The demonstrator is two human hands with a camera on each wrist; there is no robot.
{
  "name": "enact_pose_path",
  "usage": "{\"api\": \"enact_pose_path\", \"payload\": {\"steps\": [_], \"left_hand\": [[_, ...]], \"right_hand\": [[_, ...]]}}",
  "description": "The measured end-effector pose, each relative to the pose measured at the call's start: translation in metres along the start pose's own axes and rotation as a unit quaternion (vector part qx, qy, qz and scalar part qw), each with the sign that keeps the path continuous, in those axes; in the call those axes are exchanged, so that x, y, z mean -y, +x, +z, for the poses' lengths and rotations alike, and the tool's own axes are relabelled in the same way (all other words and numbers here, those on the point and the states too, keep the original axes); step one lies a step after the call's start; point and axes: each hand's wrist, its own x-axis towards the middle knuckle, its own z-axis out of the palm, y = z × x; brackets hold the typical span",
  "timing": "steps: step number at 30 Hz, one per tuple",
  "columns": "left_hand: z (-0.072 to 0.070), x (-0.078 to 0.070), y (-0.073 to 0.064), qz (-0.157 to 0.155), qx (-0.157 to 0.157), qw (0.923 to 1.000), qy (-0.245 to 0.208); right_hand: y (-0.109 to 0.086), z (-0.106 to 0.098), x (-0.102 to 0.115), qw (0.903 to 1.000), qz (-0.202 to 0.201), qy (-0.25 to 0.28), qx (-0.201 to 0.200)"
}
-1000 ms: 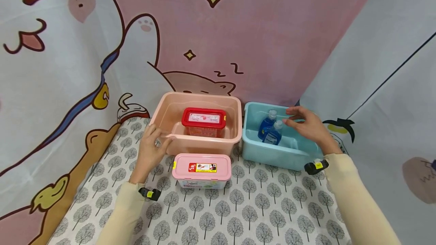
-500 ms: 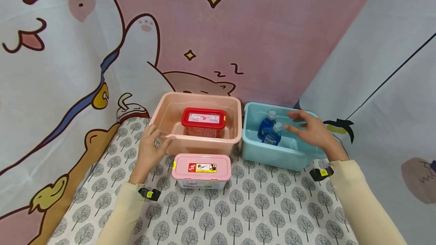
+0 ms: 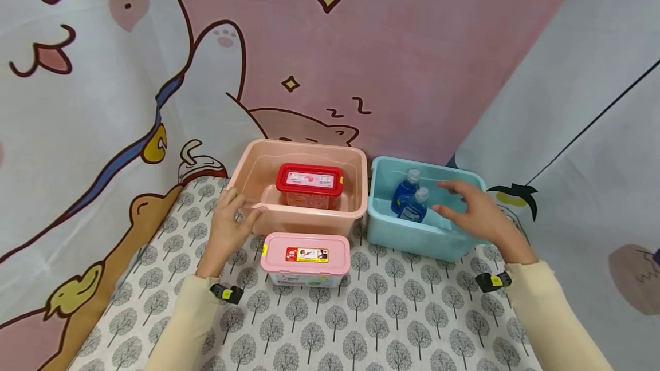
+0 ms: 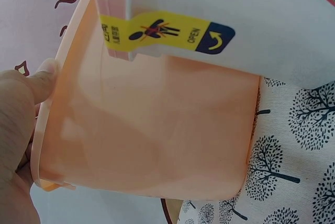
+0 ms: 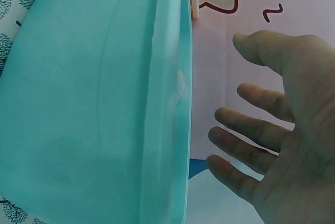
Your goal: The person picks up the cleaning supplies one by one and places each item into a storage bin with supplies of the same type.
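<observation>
My left hand (image 3: pixel 227 233) holds the front left corner of a peach plastic bin (image 3: pixel 304 222). In the left wrist view, the thumb (image 4: pixel 44 80) lies on the bin's rim and the other fingers are mostly hidden behind it. Inside this bin sits a red-lidded tub (image 3: pixel 310 180). My right hand (image 3: pixel 479 213) hovers over the right part of a light blue bin (image 3: pixel 407 239), its fingers spread and holding nothing. Two bottles of blue liquid, a rear one (image 3: pixel 405 190) and a front one (image 3: pixel 414 206), stand in the blue bin's left half.
A tub with a pink lid (image 3: pixel 306 245) stands on the tree-print cloth (image 3: pixel 356 325) in front of the peach bin. Both bins are side by side, close to the cartoon-print backdrop (image 3: pixel 412 56) behind them.
My right hand has drawn slightly right and toward me, away from the bottles, and its fingers have spread wider. The left hand keeps its hold on the peach bin.
</observation>
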Motion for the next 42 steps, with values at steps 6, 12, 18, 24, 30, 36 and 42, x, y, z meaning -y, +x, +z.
{"api": "enact_pose_path", "payload": {"steps": [6, 12, 18, 24, 30, 36, 42], "left_hand": [[0.000, 0.001, 0.000, -0.006, 0.005, 1.0000, 0.002], [0.002, 0.000, 0.000, 0.001, -0.001, 1.0000, 0.005], [0.006, 0.001, -0.001, 0.012, -0.007, 0.9999, -0.002], [0.003, 0.001, 0.000, 0.003, -0.012, 0.9999, -0.002], [0.002, 0.001, 0.000, 0.006, -0.008, 0.9999, -0.006], [0.003, 0.001, 0.001, 0.008, -0.007, 0.9999, -0.012], [0.003, 0.001, 0.001, 0.004, -0.006, 0.9999, -0.013]], "right_hand": [[-0.009, 0.007, -0.001, 0.9999, -0.003, -0.010, -0.005], [-0.022, 0.012, -0.002, 0.9995, -0.014, -0.020, -0.022], [-0.041, 0.019, -0.005, 0.9981, -0.026, -0.027, -0.050], [-0.053, 0.027, -0.002, 0.9975, -0.008, -0.023, -0.066], [-0.063, 0.035, 0.000, 0.9928, -0.021, -0.050, -0.107], [-0.071, 0.041, -0.001, 0.9880, -0.017, -0.062, -0.141], [-0.077, 0.044, -0.004, 0.9840, -0.012, -0.056, -0.169]]}}
